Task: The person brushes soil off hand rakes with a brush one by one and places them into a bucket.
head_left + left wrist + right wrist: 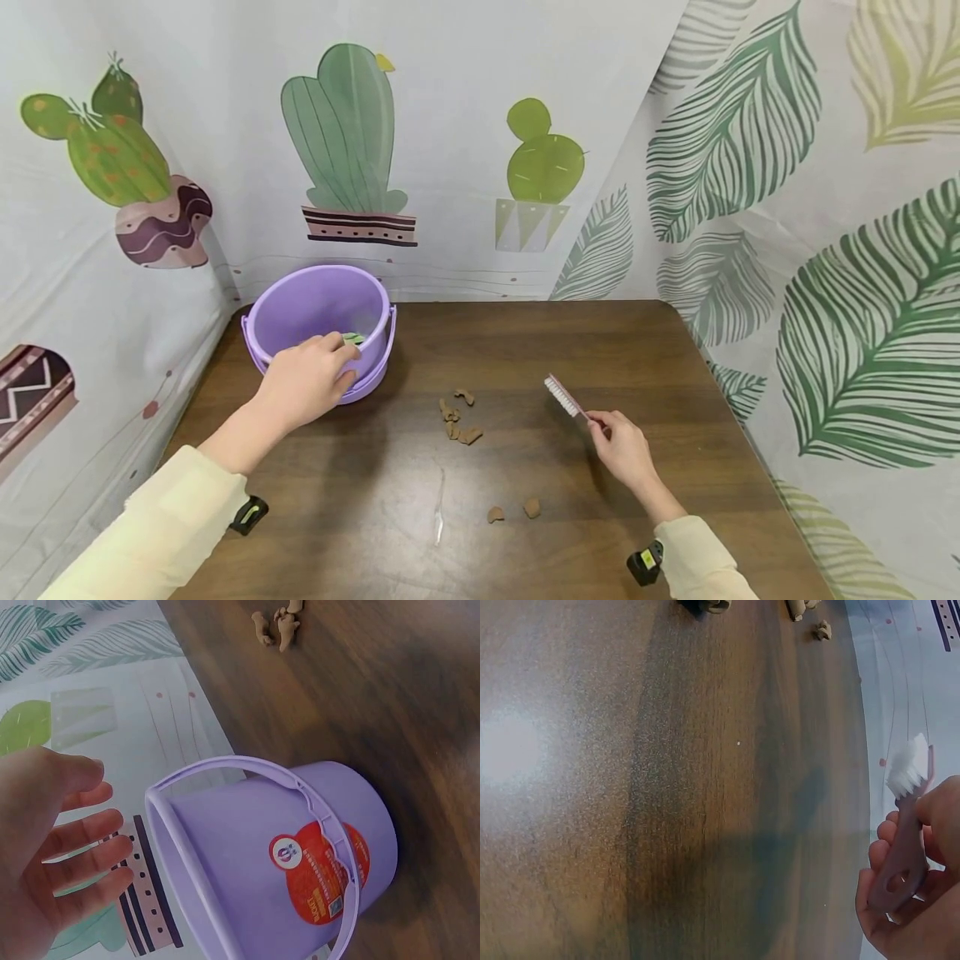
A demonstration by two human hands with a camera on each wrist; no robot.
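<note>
My left hand [310, 379] is over the near rim of a purple bucket [300, 302], its fingers loosely bent with nothing between them. In the left wrist view the same hand [64, 840] is beside the bucket's mouth, and a red sticker [319, 877] shows on the bucket's side. Something green [352, 338] lies inside the bucket, mostly hidden. With its thumb and fingers, my right hand [622, 448] grips the mauve handle of a small brush [562, 397] above the table. Its white bristles [909, 766] are plain in the right wrist view.
Several brown fragments [453, 423] lie mid-table, right of the bucket. Nearer the front are two more brown pieces, one on the left [496, 515] and one on the right [532, 507]. Patterned cloth [450, 167] rises behind the wooden table [487, 350] and along its sides.
</note>
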